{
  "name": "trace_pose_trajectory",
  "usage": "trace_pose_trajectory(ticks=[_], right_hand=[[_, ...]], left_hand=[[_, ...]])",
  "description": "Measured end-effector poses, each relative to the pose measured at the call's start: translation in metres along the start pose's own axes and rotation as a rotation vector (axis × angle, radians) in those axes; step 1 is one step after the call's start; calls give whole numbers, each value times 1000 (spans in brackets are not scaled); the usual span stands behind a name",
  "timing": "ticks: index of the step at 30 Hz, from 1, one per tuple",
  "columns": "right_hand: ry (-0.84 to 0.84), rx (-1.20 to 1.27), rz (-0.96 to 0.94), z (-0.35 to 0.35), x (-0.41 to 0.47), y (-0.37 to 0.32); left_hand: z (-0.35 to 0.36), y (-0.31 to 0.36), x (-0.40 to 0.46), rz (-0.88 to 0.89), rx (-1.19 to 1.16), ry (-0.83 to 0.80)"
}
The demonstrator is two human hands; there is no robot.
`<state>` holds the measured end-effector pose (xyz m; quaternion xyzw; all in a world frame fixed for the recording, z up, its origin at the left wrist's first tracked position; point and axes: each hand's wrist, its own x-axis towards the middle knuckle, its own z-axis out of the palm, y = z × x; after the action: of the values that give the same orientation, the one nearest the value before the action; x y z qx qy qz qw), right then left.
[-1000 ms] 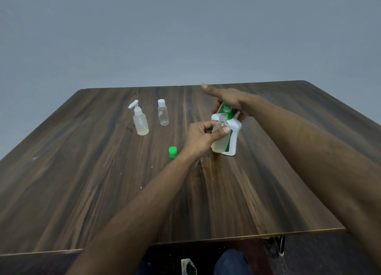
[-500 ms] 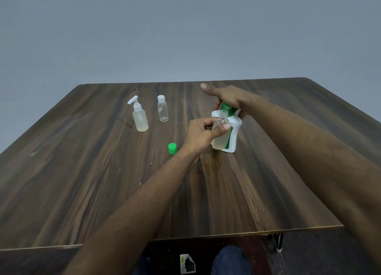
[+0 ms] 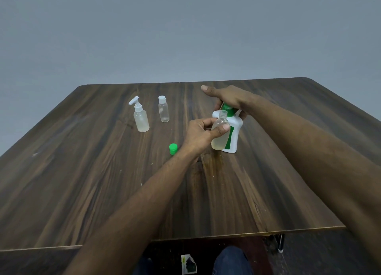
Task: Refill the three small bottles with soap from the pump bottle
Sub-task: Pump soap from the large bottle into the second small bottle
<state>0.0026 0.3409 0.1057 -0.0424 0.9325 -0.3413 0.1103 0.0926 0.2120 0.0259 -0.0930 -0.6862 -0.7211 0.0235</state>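
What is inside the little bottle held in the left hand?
Pale yellowish liquid fills the lower part of the little bottle; its neck is uncapped. The left hand covers part of its side.

My left hand (image 3: 201,133) grips the uncapped small bottle (image 3: 219,134) against the pump bottle (image 3: 234,134); right hand (image 3: 231,98) rests on its pump.

The right hand (image 3: 229,98) hides the pump bottle's (image 3: 234,134) head, and the label's print is too small to read.

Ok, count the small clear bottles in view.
3. A pump-top bottle and a capped bottle stand far left on the table; the left hand holds an open bottle at the soap bottle.
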Motion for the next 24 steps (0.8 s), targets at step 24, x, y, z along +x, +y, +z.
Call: trace_pose_trajectory(ticks=[24], right_hand=[[-75, 33, 44, -10, -7, -5]], left_hand=[[-4, -3, 2, 7, 2, -7]])
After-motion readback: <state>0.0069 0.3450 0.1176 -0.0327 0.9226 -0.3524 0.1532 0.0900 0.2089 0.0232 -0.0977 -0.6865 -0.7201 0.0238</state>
